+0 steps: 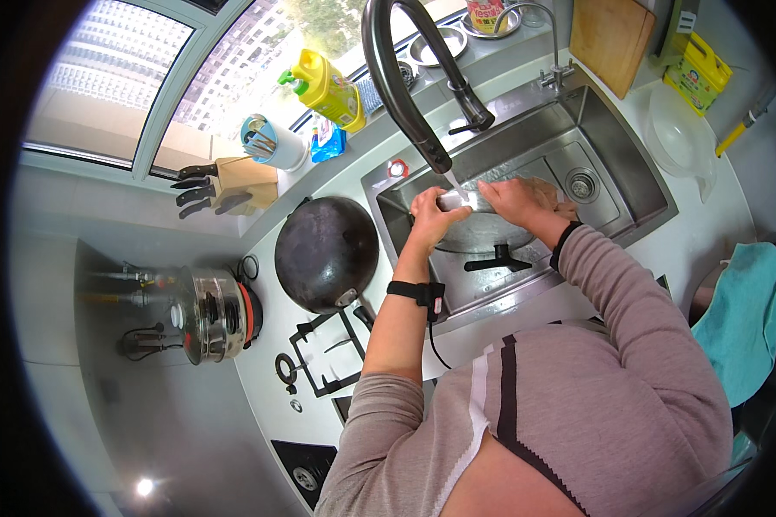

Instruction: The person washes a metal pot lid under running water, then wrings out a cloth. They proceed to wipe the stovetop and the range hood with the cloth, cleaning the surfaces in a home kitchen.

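Observation:
Water runs from the dark metal pull-down faucet (443, 158) onto a shiny, rounded metal object (456, 199) between my hands; its exact kind cannot be told. My left hand (432, 216) grips its left end with fingers and thumb. My right hand (514, 201) is at its right side, fingers partly hidden. Below them a wide round vessel (485, 234) stands in the stainless steel sink (611, 226). A tan cloth-like item (549, 192) lies beyond my right hand. In front of the vessel is a black burner grate piece (499, 260).
Left of the sink are a dark wok (326, 255) and a pan support (326, 355). A knife block (249, 187), a utensil holder (278, 145) and a yellow detergent bottle (330, 90) line the sill. Right of the sink sits a translucent plastic basin (676, 136).

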Demonstrator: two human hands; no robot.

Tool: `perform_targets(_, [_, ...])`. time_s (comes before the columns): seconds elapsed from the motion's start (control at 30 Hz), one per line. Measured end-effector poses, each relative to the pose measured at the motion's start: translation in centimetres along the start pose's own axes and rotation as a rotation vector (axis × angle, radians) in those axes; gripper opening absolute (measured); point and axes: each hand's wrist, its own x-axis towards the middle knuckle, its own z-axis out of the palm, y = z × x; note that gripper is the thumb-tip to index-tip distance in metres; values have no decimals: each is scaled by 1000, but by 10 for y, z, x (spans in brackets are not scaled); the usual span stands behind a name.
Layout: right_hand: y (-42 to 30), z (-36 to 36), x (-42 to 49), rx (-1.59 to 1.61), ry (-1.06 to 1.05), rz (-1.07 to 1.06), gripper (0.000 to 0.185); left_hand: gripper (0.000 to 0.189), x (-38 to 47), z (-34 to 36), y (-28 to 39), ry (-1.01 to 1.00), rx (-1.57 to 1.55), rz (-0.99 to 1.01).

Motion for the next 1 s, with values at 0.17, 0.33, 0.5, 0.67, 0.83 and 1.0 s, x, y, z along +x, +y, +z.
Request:
perform_targets(0.17, [1,-3,-4,19,9,-47,53,59,1,5,-4,28,127,9])
perform_targets(0.33, [-1,-2,-5,13,9,-58,52,45,12,-3,-22,-75,-177,22])
perform_targets(0.5, [-5,-4,-6,20,29,-58,51,50,11,0,-16,-32,-27,53])
perform_targets(0.67, [-7,-8,-9,19,42,-67,50,73,4,12,5,-15,143,-105])
perform_targets(0.83, [-5,-2,-6,32,40,-65,51,69,4,11,11,-24,137,-173])
perform_targets(1.0, [14,-2,-6,106,-28,-69,52,64,5,0,-1,-31,10,-134])
